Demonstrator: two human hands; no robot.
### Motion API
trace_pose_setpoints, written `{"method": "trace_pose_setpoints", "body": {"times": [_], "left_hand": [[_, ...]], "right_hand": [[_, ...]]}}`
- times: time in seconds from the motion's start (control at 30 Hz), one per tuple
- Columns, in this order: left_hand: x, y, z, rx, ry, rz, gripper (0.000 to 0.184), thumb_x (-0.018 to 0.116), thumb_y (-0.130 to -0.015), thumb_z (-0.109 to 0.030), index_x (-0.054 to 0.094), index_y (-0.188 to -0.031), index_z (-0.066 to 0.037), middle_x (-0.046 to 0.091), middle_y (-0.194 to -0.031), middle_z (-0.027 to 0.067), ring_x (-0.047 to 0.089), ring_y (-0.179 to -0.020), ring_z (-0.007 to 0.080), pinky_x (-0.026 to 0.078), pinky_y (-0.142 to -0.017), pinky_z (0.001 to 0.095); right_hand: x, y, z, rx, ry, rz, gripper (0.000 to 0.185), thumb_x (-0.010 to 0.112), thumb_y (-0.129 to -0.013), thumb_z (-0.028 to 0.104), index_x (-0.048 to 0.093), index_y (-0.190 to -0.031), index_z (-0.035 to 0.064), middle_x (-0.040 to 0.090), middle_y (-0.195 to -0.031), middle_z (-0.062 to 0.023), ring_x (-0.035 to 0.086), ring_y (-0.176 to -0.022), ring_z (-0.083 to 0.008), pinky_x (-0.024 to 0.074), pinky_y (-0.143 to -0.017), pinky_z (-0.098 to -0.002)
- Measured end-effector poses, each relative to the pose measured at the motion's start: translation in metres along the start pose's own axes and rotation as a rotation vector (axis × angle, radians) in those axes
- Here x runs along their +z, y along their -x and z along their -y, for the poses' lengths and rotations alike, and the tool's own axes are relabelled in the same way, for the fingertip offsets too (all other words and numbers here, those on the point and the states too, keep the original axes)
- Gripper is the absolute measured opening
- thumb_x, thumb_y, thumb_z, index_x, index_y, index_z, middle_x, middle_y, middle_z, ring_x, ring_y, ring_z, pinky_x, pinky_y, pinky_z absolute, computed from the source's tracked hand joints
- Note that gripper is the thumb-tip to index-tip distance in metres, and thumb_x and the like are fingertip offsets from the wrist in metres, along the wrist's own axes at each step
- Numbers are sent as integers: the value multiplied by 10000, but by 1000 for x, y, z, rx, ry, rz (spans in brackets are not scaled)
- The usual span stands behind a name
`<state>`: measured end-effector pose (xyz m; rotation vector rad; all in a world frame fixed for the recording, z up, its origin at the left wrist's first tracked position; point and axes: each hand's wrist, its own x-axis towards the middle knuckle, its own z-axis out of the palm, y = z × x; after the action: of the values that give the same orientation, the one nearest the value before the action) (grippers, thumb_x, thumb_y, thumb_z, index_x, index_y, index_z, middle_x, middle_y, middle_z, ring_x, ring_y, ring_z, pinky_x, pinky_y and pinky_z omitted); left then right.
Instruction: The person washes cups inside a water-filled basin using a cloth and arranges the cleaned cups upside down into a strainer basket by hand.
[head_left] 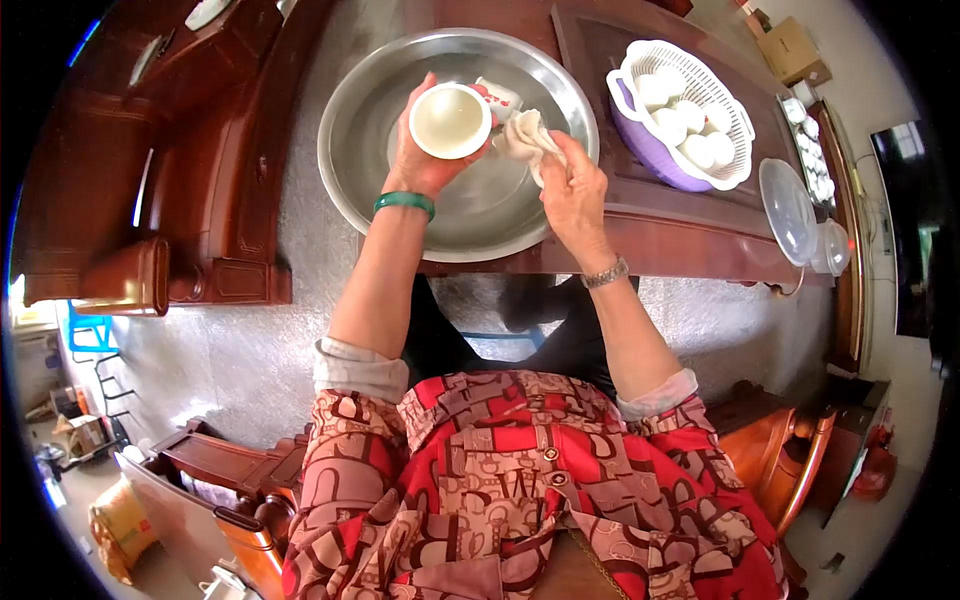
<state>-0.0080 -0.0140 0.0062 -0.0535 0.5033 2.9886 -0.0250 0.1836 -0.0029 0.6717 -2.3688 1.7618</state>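
Note:
Over a wide steel basin (350, 190) of water, my left hand (425, 165) grips a small white cup (450, 121), its opening facing up toward me. A pale wet cloth (527, 139) is pinched in my right hand (577, 195), just right of the cup and apart from its rim. Behind the cup and cloth, a white cup with red markings (499, 97) lies in the basin, partly hidden by my left hand's fingers. Some of the left fingers are hidden behind the held cup.
Right of the basin, a white basket (739, 160) holding several white cups sits in a purple bowl (655, 160) on the dark wooden table (660, 230). Further right are clear plastic lids (788, 212) and a tray of small cups (812, 150). Wooden furniture (200, 170) stands left.

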Motion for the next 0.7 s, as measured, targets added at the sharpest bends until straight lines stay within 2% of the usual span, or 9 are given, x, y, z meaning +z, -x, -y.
{"method": "trace_pose_setpoints", "body": {"times": [0.1,0.13,0.23,0.3,0.4,0.63,0.7], "left_hand": [[13,2,4,29,-80,-93,544,421,-911,-471,593,-1062,23,652,-907,135,639,-823,263,536,-664,343],[17,3,6,64,-140,-151,522,428,-910,-461,598,-1055,11,653,-930,116,638,-849,245,529,-719,347],[9,-5,8,137,-237,-191,498,436,-908,-455,605,-1045,-8,651,-967,103,629,-894,235,512,-781,356],[9,-4,9,138,-241,-205,485,438,-907,-454,606,-1041,-20,649,-983,102,623,-916,229,505,-799,361],[15,0,8,135,-243,-228,465,441,-906,-452,605,-1039,-38,645,-1004,100,614,-945,220,494,-825,374],[18,2,10,140,-274,-293,438,445,-904,-447,598,-1030,-56,640,-1005,97,607,-966,218,484,-852,388],[17,2,10,142,-264,-276,433,447,-902,-445,599,-1025,-59,641,-1001,96,609,-958,218,491,-838,385]], "right_hand": [[1,1,0,-3,31,8,288,532,-850,84,574,-1118,-13,544,-633,-12,479,-515,-58,406,-475,-234],[1,2,2,-2,35,15,288,532,-850,84,574,-1118,-13,544,-633,-12,479,-515,-58,406,-475,-234],[0,2,6,-37,107,24,277,531,-846,80,582,-1099,-20,541,-629,-16,471,-544,-52,405,-495,-230],[1,2,3,-58,161,19,256,512,-836,115,591,-1065,33,635,-731,-173,629,-597,-246,484,-589,-331],[-1,2,6,-14,187,47,254,508,-838,126,592,-1064,44,641,-742,-180,640,-619,-274,490,-601,-350],[-1,2,3,-55,166,34,250,507,-838,117,589,-1059,34,644,-755,-181,652,-666,-273,498,-622,-339],[0,3,1,-142,101,6,254,522,-862,79,577,-1094,-9,548,-684,-10,465,-576,-51,398,-503,-221]]}}
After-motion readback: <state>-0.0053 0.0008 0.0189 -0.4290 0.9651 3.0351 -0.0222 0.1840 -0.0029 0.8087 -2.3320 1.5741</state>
